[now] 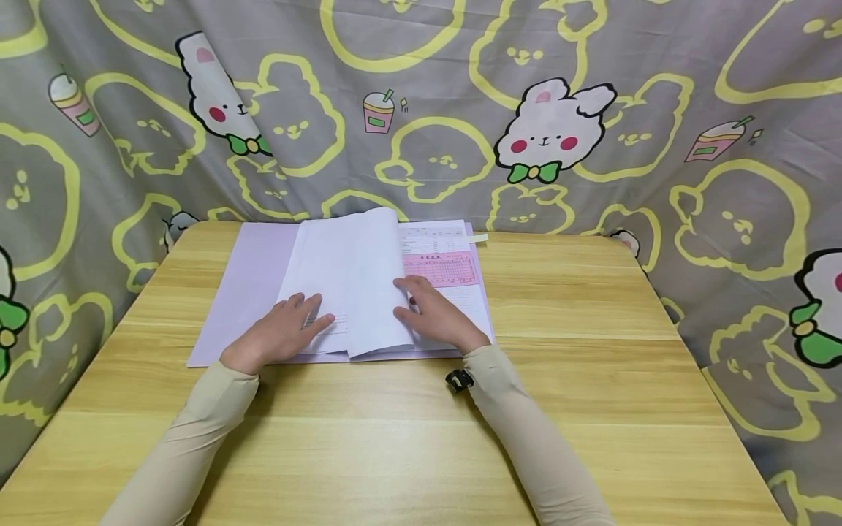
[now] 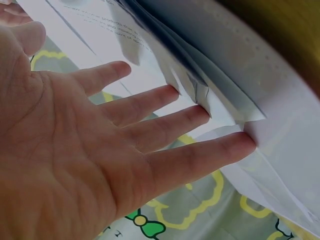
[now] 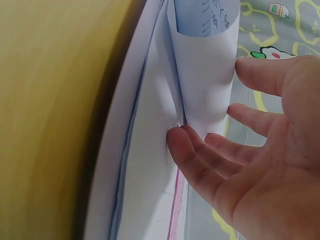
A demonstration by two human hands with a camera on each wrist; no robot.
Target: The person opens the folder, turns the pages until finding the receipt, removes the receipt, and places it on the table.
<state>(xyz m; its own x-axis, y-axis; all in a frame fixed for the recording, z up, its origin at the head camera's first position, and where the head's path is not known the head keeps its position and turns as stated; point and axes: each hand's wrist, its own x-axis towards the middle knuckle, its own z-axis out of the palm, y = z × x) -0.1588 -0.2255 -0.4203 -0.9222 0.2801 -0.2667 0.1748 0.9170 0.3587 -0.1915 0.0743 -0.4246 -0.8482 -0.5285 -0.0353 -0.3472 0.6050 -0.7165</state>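
A lilac folder [image 1: 246, 285] lies spread on the wooden table with papers in it. One white sheet [image 1: 375, 285] is partly turned over and curls up along its right side. My right hand [image 1: 437, 310] touches that curled side, its fingers loosely bent and thumb apart; in the right wrist view, fingertips [image 3: 177, 137] meet the paper. My left hand [image 1: 279, 332] rests with spread, nearly straight fingers on the left-hand pages. Its fingertips [image 2: 245, 142] press on the paper in the left wrist view. To the right, a pink printed form [image 1: 441, 269] lies over a printed page [image 1: 430, 235].
A pale tab [image 1: 478, 238] sticks out past the folder's upper right edge. Around the wooden table [image 1: 592, 351] hangs a grey curtain [image 1: 434, 66] with cartoon prints. A black wrist device [image 1: 459, 380] sits by the right cuff.
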